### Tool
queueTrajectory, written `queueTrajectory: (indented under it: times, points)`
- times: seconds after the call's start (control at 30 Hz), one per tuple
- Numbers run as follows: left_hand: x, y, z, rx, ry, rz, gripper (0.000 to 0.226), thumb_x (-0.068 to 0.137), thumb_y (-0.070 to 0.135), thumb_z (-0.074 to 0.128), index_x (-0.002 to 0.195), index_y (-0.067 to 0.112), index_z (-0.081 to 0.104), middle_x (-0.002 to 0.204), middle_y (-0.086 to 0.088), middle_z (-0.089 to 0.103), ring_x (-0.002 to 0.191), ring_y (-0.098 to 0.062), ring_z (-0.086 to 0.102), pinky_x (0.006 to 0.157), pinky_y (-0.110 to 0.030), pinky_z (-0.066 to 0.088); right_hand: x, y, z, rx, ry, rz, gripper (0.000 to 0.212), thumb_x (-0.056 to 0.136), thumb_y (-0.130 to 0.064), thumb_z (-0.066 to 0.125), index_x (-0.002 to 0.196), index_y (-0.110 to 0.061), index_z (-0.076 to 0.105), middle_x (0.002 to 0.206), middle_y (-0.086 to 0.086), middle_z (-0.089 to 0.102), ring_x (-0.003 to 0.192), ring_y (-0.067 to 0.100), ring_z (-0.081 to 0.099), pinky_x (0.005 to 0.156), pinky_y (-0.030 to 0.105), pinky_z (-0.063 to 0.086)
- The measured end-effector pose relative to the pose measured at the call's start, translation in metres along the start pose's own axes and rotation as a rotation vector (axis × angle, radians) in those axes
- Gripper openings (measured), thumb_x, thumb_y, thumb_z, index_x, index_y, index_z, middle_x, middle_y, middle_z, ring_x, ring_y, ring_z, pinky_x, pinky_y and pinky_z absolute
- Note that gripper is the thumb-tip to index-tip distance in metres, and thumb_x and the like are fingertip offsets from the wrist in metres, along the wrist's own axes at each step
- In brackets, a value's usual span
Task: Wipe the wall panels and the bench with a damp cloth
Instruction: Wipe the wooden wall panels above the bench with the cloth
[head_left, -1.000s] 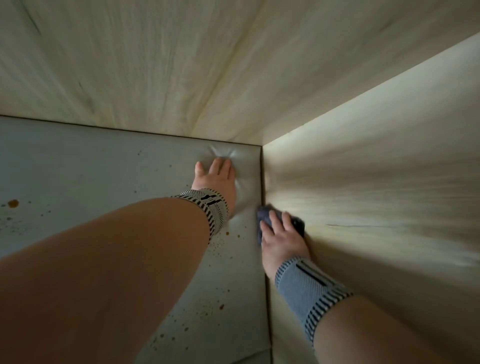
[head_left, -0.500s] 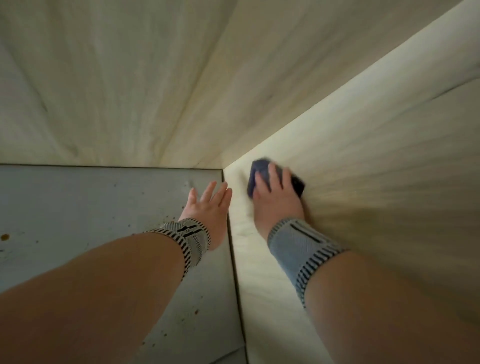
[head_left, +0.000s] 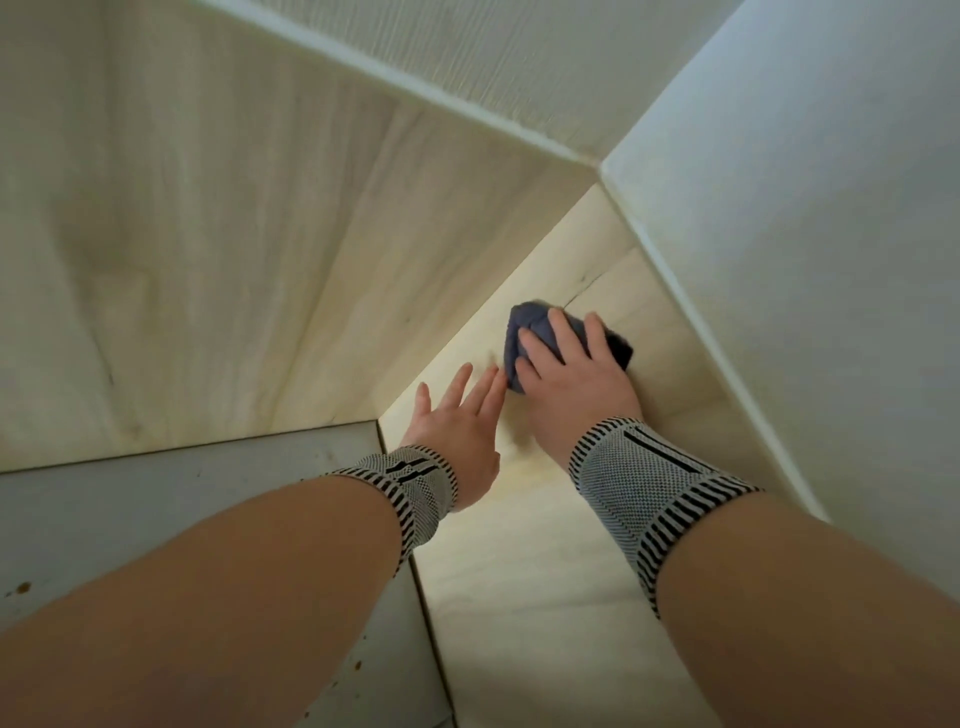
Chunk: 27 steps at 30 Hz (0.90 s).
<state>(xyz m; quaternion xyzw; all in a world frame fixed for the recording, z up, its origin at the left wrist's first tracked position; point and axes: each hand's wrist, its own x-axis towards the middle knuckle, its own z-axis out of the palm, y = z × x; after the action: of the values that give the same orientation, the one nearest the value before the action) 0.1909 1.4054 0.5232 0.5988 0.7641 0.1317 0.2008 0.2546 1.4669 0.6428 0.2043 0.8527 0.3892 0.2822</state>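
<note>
Blue cloth (head_left: 540, 332) (bunched, no clear axis) under right hand (head_left: 571, 384).

Dim, soft light brightens toward the upper right; edges bow, slight blur.

Single head cam, angled fwd into panelled corner (head_left: 382, 415), close

Blue-grey cloth (head_left: 530, 332); striped grey wristbands (head_left: 644, 483); pale wood-grain panels (head_left: 208, 234).
</note>
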Motion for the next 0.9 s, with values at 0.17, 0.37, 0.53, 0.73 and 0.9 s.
queueTrajectory:
  times: [0.17,0.37,0.53,0.73,0.9]
  points:
    - [-0.019,0.028,-0.036,0.011,0.066,0.079,0.081,0.102,0.035,0.036,0.152,0.017,-0.024,0.162,0.007,-0.023,0.150,-0.021,-0.021,0.121,-0.058,0.003,-0.048,0.026,-0.015,0.049,0.050,0.110,0.055,0.100,-0.033,0.026,0.152,-0.017,0.021,0.163,0.002,0.008,0.148,0.035,-0.004,0.116,0.058,-0.005]
    - [-0.055,0.060,-0.030,-0.021,0.006,0.154,0.083,0.099,0.024,0.041,0.154,0.021,-0.021,0.163,0.011,-0.018,0.149,-0.019,-0.021,0.121,-0.057,-0.001,-0.108,0.024,-0.004,0.117,-0.014,0.126,0.057,0.102,-0.033,0.025,0.155,-0.018,0.011,0.164,0.001,-0.004,0.148,0.032,-0.013,0.115,0.055,-0.012]
    - [-0.087,0.083,-0.008,-0.025,-0.077,0.199,0.085,0.097,0.017,0.044,0.154,0.025,-0.019,0.164,0.011,-0.016,0.150,-0.020,-0.020,0.119,-0.056,-0.004,-0.162,0.003,0.019,0.142,-0.062,0.122,0.058,0.102,-0.029,0.021,0.155,-0.015,0.003,0.163,0.004,-0.010,0.147,0.035,-0.018,0.111,0.055,-0.022]
    - [-0.106,0.101,0.012,0.009,-0.109,0.229,0.084,0.099,0.021,0.043,0.154,0.021,-0.021,0.163,0.008,-0.022,0.150,-0.019,-0.021,0.120,-0.054,-0.004,-0.190,-0.009,0.034,0.136,-0.117,0.101,0.060,0.102,-0.027,0.021,0.155,-0.013,-0.003,0.162,0.007,-0.014,0.145,0.037,-0.022,0.092,0.054,-0.036]
    - [-0.091,0.097,0.011,-0.019,-0.073,0.180,0.085,0.099,0.023,0.043,0.153,0.016,-0.022,0.163,0.005,-0.021,0.150,-0.018,-0.019,0.121,-0.052,-0.003,-0.166,-0.009,0.031,0.087,-0.097,0.095,0.061,0.103,-0.031,0.021,0.155,-0.012,-0.004,0.162,0.008,-0.016,0.144,0.040,-0.022,0.092,0.058,-0.036]
